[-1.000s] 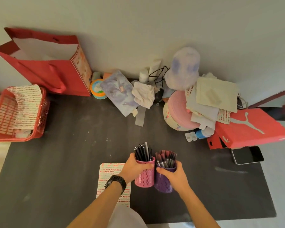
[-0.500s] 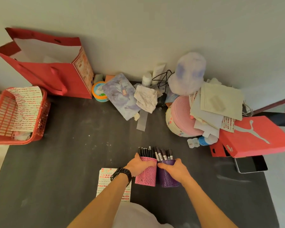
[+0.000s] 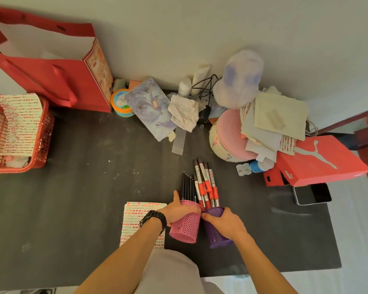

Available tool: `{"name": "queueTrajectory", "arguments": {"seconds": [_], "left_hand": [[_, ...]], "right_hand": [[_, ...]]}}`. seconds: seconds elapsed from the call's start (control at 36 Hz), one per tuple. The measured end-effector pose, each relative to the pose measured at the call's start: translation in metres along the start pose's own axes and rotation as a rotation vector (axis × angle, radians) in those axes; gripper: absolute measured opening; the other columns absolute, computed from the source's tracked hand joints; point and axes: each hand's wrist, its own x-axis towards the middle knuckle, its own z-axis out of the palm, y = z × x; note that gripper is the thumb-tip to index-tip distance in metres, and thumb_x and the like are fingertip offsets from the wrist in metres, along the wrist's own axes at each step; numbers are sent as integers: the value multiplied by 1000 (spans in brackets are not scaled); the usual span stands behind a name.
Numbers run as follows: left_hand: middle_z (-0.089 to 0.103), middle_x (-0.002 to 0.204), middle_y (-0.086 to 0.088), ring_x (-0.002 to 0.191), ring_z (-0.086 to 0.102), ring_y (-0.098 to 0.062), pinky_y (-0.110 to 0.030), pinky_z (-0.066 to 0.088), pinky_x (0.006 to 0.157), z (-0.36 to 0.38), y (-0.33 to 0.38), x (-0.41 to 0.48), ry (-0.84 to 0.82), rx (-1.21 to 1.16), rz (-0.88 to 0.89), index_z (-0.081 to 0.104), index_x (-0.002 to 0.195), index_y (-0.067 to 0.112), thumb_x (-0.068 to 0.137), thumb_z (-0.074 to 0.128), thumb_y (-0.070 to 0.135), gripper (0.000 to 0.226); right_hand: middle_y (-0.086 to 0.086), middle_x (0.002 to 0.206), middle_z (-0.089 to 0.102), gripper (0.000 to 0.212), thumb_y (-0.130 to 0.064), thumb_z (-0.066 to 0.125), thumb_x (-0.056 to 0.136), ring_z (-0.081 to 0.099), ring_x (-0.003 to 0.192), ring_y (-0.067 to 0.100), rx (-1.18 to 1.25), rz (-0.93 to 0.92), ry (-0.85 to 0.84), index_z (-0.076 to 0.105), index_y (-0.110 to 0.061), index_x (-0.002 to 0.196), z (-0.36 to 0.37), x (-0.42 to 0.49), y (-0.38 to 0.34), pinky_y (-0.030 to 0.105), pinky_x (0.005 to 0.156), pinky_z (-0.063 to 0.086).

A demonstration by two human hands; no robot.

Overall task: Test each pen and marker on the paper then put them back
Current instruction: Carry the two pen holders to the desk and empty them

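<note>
Covering most of the view, a dark surface carries every item. Landmark: the pink holder, near the front edge. A red paper bag stands far to its left, against the wall. A red shoebox lies well to its right, farther back. A red basket sits well to its left, at the surface edge. The paper, printed in red, lies flat just left of it, partly under the left forearm. The purple holder meets it at the rim on its right. Both holders are tipped away from the person, mouths toward the wall. Left hand: grip wrapped round the pink holder's rim, thumb raised. Right hand: grip wrapped round the purple holder. Red-banded markers jut from the purple mouth. Thin black pens jut from the pink mouth, side by side.
</note>
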Motion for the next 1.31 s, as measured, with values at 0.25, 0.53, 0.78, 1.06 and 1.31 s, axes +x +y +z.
{"name": "queueTrajectory", "arguments": {"seconds": [0.25, 0.53, 0.78, 1.06, 1.31], "left_hand": [[55, 135, -8, 117, 60, -27, -45, 52, 101, 7, -10, -2, 4, 109, -35, -31, 153, 22, 69, 75, 69, 143], [39, 155, -17, 138, 44, -34, -45, 39, 114, 15, -11, -10, 80, 331, -62, -16, 158, 9, 78, 73, 65, 132], [34, 159, -9, 140, 40, -32, -45, 36, 114, 20, -48, -24, 117, 202, 53, -13, 160, 22, 65, 75, 72, 139], [52, 126, 5, 117, 54, -17, -32, 49, 93, 11, -71, -59, 195, 2, 148, 17, 157, 16, 71, 83, 58, 116], [61, 119, 11, 106, 59, -4, -18, 47, 78, 12, -97, -101, 423, -177, 292, 45, 132, 24, 73, 89, 36, 75]], "right_hand": [[5, 125, 59, 91, -81, 63, 72, 62, 105, 24, 37, 17, 60, 41, -18, 134, 12, -15, 16, 33, 82, 54], [-3, 113, 54, 85, -72, 68, 76, 58, 95, 16, 150, -22, 20, 39, -20, 137, 27, -29, 27, 27, 78, 49], [-6, 115, 51, 90, -64, 76, 74, 56, 95, 12, 297, -26, 46, 33, -22, 141, 48, -45, 47, 20, 71, 47], [-5, 118, 50, 95, -57, 85, 67, 54, 101, 16, 527, -55, 124, 35, -26, 141, 63, -69, 51, 23, 74, 45], [-7, 117, 58, 92, -42, 95, 58, 59, 100, 14, 630, -249, 52, 41, -31, 132, 58, -85, 55, 27, 90, 49]]}}
